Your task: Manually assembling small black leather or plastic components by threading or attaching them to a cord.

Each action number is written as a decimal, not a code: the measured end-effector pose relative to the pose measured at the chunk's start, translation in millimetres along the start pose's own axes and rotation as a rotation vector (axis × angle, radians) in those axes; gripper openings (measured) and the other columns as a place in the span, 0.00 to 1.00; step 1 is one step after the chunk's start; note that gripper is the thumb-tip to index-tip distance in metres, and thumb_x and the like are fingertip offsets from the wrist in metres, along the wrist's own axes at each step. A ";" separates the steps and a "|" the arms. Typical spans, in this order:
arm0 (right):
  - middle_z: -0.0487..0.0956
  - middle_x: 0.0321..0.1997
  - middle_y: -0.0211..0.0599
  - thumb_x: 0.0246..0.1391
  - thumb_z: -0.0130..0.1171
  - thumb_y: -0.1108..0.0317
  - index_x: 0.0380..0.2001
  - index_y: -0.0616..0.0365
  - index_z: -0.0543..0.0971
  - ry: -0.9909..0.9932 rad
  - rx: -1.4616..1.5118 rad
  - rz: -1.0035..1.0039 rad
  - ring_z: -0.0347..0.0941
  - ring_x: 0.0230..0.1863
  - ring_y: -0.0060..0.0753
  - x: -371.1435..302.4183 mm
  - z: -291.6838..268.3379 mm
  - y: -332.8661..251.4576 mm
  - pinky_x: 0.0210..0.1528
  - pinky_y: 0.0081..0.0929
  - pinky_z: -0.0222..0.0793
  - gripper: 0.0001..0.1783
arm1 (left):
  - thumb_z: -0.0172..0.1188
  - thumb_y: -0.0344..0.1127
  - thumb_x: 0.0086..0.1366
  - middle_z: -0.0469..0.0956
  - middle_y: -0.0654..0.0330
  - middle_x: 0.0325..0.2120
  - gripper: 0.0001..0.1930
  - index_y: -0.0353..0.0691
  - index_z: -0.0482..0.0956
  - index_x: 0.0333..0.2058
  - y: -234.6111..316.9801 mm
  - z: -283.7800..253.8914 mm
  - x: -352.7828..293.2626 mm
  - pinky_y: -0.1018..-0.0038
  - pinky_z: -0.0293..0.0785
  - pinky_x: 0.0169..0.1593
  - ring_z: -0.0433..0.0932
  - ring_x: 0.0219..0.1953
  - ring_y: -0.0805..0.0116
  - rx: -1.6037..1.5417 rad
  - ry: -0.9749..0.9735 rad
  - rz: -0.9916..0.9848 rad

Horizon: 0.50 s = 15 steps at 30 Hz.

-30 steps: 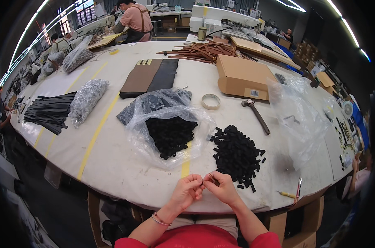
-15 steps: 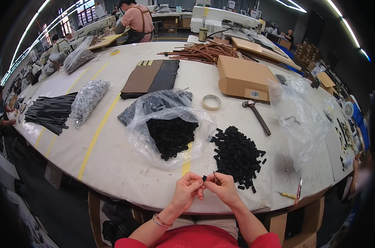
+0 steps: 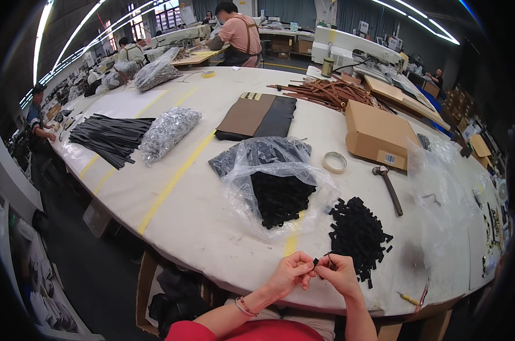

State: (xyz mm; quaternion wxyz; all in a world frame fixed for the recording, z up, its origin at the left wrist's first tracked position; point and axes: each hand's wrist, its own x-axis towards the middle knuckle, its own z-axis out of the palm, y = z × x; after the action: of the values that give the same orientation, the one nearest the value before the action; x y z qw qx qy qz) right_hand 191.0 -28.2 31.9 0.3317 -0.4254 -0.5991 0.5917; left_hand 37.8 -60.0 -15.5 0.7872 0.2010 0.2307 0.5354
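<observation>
Just over the table's near edge, my two hands meet with fingertips close together. My left hand (image 3: 290, 275) is closed, pinching a small black piece (image 3: 316, 262) between thumb and forefinger. In my right hand (image 3: 341, 275), the closed fingers hold a thin dark pointed tool (image 3: 329, 258) whose end sticks up; its exact kind is not clear. Right behind the hands lies a loose heap of small black pieces (image 3: 357, 234). A clear plastic bag (image 3: 237, 190), open toward me, holds many more black pieces (image 3: 283, 199).
Farther back lie a tape roll (image 3: 334, 162), a hammer (image 3: 389, 190), a cardboard box (image 3: 376, 133), brown strips (image 3: 325, 94) and brown and black sheets (image 3: 257, 116). Black strips (image 3: 109, 136) and a filled clear bag (image 3: 169, 133) sit left. A yellow-handled tool (image 3: 408, 298) rests near right. Co-workers (image 3: 240, 34) are beyond.
The whole view has swung left, so the table and my hands appear farther right. Both hands keep nearly the same grip on the black piece and the tool.
</observation>
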 end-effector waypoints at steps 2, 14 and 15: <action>0.72 0.16 0.23 0.40 0.57 0.75 0.20 0.65 0.75 0.021 -0.026 -0.012 0.59 0.18 0.07 1.1 1.0 3.8 0.18 0.09 0.52 0.03 | 0.51 0.30 0.59 0.73 0.58 0.21 0.05 0.37 0.68 0.32 1.1 0.9 -0.2 0.81 0.68 0.18 0.70 0.15 0.75 0.054 0.013 0.012; 0.66 0.10 0.30 0.37 0.53 0.76 0.16 0.66 0.70 0.334 -0.366 -0.209 0.57 0.13 0.13 2.9 21.8 9.9 0.15 0.16 0.52 0.04 | 0.53 0.28 0.57 0.73 0.63 0.15 0.04 0.34 0.70 0.25 -3.7 16.3 -4.7 0.82 0.64 0.18 0.71 0.15 0.77 1.165 0.283 0.667; 0.66 0.10 0.30 0.37 0.53 0.76 0.16 0.66 0.70 0.332 -0.366 -0.210 0.57 0.13 0.13 2.9 22.1 9.7 0.15 0.16 0.52 0.04 | 0.54 0.28 0.56 0.72 0.64 0.14 0.05 0.33 0.70 0.24 -3.5 15.0 -4.4 0.83 0.64 0.18 0.70 0.15 0.79 1.288 0.290 0.809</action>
State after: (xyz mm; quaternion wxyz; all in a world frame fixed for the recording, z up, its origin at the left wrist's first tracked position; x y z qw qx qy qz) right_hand 170.9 -35.5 20.2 0.4024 -0.5051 -0.6745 0.3578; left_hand 47.7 -66.4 -4.7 0.2200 0.6157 0.5061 0.5625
